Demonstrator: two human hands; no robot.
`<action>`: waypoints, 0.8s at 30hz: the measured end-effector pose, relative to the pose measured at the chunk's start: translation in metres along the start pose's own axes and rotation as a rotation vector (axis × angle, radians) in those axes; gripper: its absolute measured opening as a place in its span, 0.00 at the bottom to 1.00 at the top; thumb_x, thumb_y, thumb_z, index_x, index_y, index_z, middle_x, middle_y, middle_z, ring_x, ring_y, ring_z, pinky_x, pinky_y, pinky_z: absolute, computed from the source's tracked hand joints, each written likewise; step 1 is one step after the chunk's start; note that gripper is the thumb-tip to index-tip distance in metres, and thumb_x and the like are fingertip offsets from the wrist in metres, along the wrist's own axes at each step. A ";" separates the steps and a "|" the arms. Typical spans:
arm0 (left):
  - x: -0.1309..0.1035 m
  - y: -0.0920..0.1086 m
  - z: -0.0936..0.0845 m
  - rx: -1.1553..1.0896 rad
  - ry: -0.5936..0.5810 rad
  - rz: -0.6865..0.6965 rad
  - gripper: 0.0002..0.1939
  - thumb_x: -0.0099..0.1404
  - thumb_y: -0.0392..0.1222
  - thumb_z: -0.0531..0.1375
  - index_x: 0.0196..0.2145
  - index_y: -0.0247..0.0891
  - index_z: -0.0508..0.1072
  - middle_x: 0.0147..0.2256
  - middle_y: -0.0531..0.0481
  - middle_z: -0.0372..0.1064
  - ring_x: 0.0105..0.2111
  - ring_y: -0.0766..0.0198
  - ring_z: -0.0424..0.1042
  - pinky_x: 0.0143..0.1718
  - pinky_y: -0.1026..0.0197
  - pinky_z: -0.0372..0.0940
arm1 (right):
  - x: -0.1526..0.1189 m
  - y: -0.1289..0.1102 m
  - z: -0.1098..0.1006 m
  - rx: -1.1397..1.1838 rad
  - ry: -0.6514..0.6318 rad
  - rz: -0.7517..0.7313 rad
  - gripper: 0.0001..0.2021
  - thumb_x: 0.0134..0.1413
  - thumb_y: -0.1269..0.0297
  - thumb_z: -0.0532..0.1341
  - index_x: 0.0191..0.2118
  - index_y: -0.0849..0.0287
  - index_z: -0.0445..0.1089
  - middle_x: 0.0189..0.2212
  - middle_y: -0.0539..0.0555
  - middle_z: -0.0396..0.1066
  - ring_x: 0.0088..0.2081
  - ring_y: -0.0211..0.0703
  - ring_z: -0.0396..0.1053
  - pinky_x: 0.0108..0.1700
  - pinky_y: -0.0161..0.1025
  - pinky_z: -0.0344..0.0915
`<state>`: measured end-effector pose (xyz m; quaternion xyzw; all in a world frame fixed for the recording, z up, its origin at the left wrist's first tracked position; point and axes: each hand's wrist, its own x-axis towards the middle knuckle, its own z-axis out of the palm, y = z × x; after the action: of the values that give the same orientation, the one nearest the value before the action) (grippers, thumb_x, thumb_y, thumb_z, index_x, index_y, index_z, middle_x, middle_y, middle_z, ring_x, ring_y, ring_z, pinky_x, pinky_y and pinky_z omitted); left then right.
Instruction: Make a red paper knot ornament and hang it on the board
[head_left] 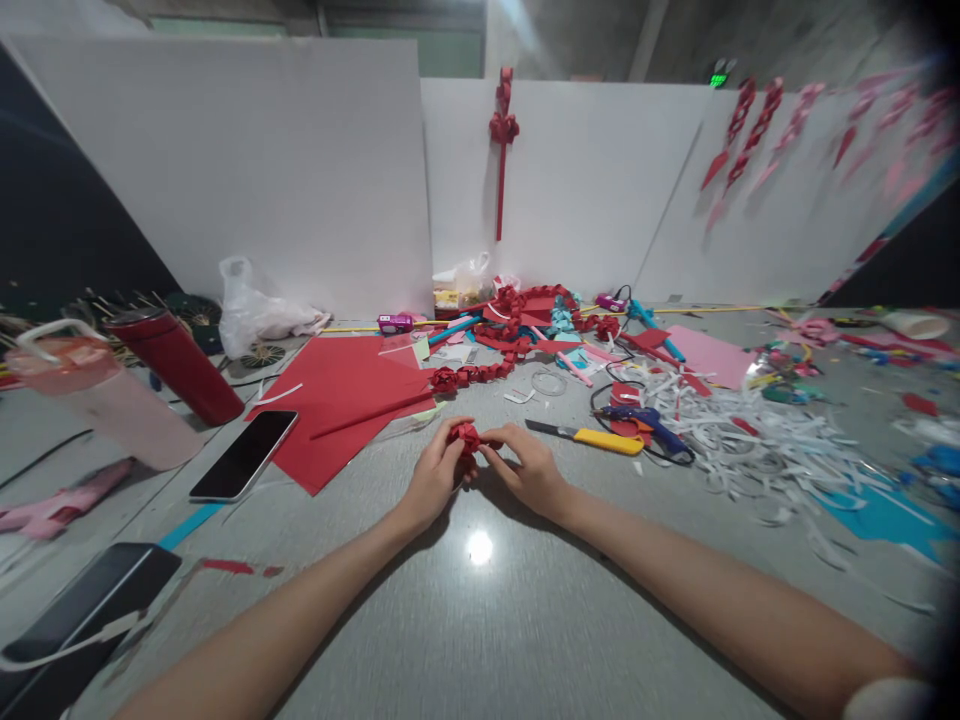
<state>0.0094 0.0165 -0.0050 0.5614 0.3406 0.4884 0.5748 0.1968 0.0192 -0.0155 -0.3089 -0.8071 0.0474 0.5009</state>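
Note:
Between my two hands, low over the middle of the grey table, is a small red folded-paper flower (pixel 466 436). My left hand (pixel 437 468) is closed around its left side, thumb in front. From the right, my right hand (pixel 525 466) pinches its edge between thumb and fingertips. Just beyond my hands lies a red paper chain (pixel 480 374) with folded rosettes. A yellow utility knife (pixel 600 438) with its dark blade pointing left lies right of my right hand. Beside it rests a blue glue gun (pixel 651 424).
Red paper sheets (pixel 352 375), a phone (pixel 246 455), a red tumbler (pixel 176 365) and a pink bottle (pixel 105 395) stand or lie left. White paper strips (pixel 739 430) are heaped right. A finished red paper ornament (pixel 504 130) hangs on the white partition (pixel 592 190).

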 end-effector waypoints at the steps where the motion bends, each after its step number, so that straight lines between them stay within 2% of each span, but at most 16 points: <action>1: 0.000 0.000 -0.001 0.000 -0.005 -0.002 0.21 0.74 0.52 0.55 0.58 0.39 0.66 0.35 0.51 0.72 0.28 0.65 0.72 0.28 0.63 0.67 | 0.000 0.000 0.000 0.005 -0.004 -0.009 0.10 0.71 0.67 0.62 0.55 0.54 0.74 0.39 0.55 0.78 0.40 0.45 0.76 0.45 0.44 0.76; 7: 0.000 -0.002 -0.001 0.010 -0.002 -0.002 0.22 0.74 0.53 0.56 0.59 0.40 0.65 0.34 0.52 0.72 0.22 0.69 0.67 0.21 0.66 0.58 | 0.001 0.001 -0.001 0.021 -0.028 -0.050 0.13 0.70 0.68 0.63 0.57 0.53 0.72 0.43 0.57 0.79 0.44 0.48 0.77 0.48 0.47 0.76; 11: -0.001 0.000 0.003 -0.053 0.019 -0.001 0.19 0.73 0.50 0.56 0.57 0.42 0.65 0.51 0.44 0.74 0.22 0.73 0.66 0.20 0.66 0.59 | 0.000 0.003 0.000 0.029 -0.030 -0.097 0.14 0.69 0.72 0.63 0.56 0.53 0.72 0.44 0.57 0.79 0.45 0.48 0.77 0.48 0.47 0.76; 14: -0.001 0.001 0.005 -0.094 0.022 0.001 0.18 0.73 0.50 0.57 0.57 0.42 0.66 0.57 0.41 0.70 0.23 0.74 0.67 0.21 0.66 0.61 | -0.001 0.005 0.002 0.026 -0.036 -0.125 0.14 0.68 0.73 0.63 0.56 0.53 0.72 0.44 0.57 0.79 0.45 0.48 0.77 0.47 0.47 0.76; 24: -0.001 -0.002 0.004 -0.117 0.003 -0.001 0.19 0.73 0.50 0.57 0.57 0.41 0.66 0.58 0.40 0.70 0.23 0.74 0.68 0.21 0.66 0.61 | -0.002 0.003 0.002 0.014 -0.041 -0.186 0.15 0.68 0.76 0.62 0.56 0.54 0.72 0.44 0.57 0.80 0.44 0.47 0.76 0.47 0.48 0.76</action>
<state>0.0137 0.0147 -0.0068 0.5260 0.3125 0.5080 0.6063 0.1970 0.0209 -0.0192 -0.2281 -0.8420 0.0127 0.4888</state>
